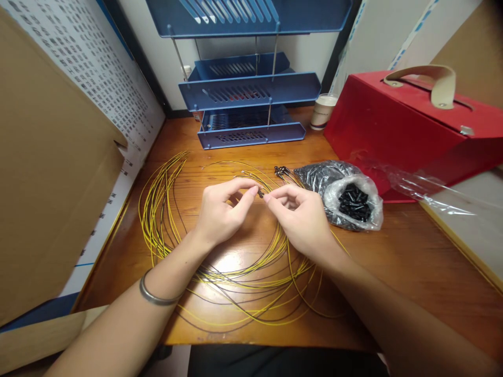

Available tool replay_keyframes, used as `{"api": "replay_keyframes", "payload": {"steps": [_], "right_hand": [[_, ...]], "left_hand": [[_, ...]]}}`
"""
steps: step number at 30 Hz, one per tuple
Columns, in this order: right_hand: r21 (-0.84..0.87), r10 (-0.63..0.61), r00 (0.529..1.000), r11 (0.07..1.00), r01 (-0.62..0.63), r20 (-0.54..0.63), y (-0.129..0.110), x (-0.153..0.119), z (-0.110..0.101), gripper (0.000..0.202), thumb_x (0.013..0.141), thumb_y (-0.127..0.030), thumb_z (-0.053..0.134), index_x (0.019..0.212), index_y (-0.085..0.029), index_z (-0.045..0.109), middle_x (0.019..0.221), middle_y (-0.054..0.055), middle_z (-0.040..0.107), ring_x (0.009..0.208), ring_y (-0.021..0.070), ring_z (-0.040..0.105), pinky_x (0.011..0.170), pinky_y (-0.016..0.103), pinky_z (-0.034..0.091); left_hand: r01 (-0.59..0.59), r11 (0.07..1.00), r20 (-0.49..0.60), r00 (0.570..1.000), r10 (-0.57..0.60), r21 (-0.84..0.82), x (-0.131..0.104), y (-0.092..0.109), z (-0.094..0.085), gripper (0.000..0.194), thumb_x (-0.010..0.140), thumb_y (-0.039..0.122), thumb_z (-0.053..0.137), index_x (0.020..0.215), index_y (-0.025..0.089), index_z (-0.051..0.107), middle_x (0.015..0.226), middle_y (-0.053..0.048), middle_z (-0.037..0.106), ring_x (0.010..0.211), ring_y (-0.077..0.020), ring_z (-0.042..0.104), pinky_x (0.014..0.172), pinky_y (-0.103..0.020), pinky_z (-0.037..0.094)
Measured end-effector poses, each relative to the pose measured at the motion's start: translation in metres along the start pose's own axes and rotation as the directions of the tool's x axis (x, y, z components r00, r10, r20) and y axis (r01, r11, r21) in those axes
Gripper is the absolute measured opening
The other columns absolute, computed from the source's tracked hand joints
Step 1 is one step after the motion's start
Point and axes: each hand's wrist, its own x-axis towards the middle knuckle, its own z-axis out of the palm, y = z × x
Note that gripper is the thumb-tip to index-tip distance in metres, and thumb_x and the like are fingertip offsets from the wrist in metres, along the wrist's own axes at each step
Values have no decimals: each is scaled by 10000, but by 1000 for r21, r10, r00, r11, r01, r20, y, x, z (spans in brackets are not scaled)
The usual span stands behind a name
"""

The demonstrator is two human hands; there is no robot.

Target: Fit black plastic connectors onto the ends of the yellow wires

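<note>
My left hand [230, 207] and my right hand [301, 214] meet over the middle of the table, fingertips pinched. Between them sits a small black connector piece [261, 193], gripped from the left by my left thumb and forefinger. My right fingertips close at its right side; whether they hold the piece itself or a thin wire end is too small to tell. Yellow and black wires [161, 209] lie in loose loops under and around both hands. Just beyond my right hand, several wire ends carry black tips [282, 172]. A clear plastic bag [375, 214] of small black parts [353, 203] stands right of them.
A blue tiered tray rack [251, 137] stands at the back, with a paper cup [323, 112] beside it. To the right is a red box [408, 125] with a beige handle. Brown cardboard [51, 157] and a printed panel border the left side.
</note>
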Motion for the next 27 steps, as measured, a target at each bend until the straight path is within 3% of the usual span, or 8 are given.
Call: {"api": "replay_keyframes", "payload": {"steps": [16, 23, 27], "right_hand": [[-7, -13, 1000, 1000, 13, 3, 0, 0, 0, 161, 806, -297, 652, 732, -159, 689, 617, 4, 625, 536, 117, 499, 537, 266, 385], [-7, -12, 1000, 1000, 12, 2, 0, -1, 1, 158, 804, -299, 655, 728, -165, 689, 606, 0, 617, 533, 116, 492, 534, 265, 382], [-4, -11, 1000, 1000, 11, -1, 0, -1, 0, 152, 802, -291, 657, 724, -164, 688, 604, 0, 614, 534, 115, 492, 530, 261, 377]], "left_hand": [[39, 999, -12, 999, -40, -29, -1, 3, 0, 167, 884, 280, 673, 901, 159, 787, 786, -36, 787, 563, -119, 661, 559, -213, 507], [155, 968, 31, 988, -152, -196, 1, 6, 0, 162, 871, 274, 680, 889, 156, 790, 867, -62, 806, 592, -133, 690, 572, -227, 545], [236, 900, 82, 972, -221, -366, 2, 6, 1, 184, 860, 307, 698, 881, 149, 789, 891, -75, 803, 573, -127, 667, 548, -232, 562]]}}
